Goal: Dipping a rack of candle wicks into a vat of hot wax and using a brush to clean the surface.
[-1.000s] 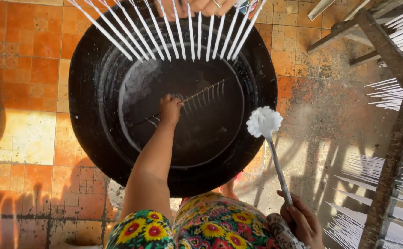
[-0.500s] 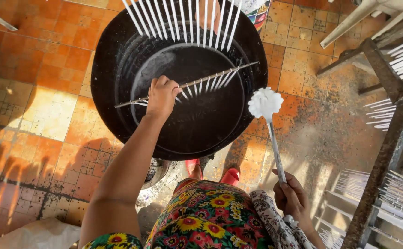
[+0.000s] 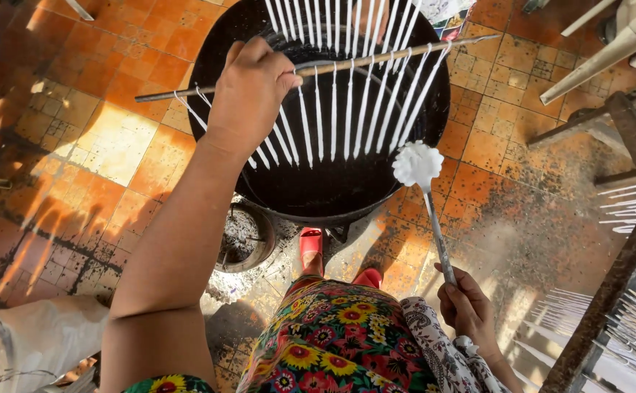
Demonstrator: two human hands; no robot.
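Orange floor tiles (image 3: 114,145) surround a black pan (image 3: 318,189). Left hand (image 3: 249,91), clenched on a rod (image 3: 376,60), has lifted its white dipped tapers (image 3: 347,116) clear of the pan. Right hand (image 3: 467,306) still grips a wax-clotted ladle (image 3: 423,189).

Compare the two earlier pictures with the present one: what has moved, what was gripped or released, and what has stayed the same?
The left hand has lifted the stick with its row of white tapers up out of the black pan; they were down inside it a second ago and now hang above it. Nothing was let go. The right hand still holds the metal rod with the white lump beside the pan.
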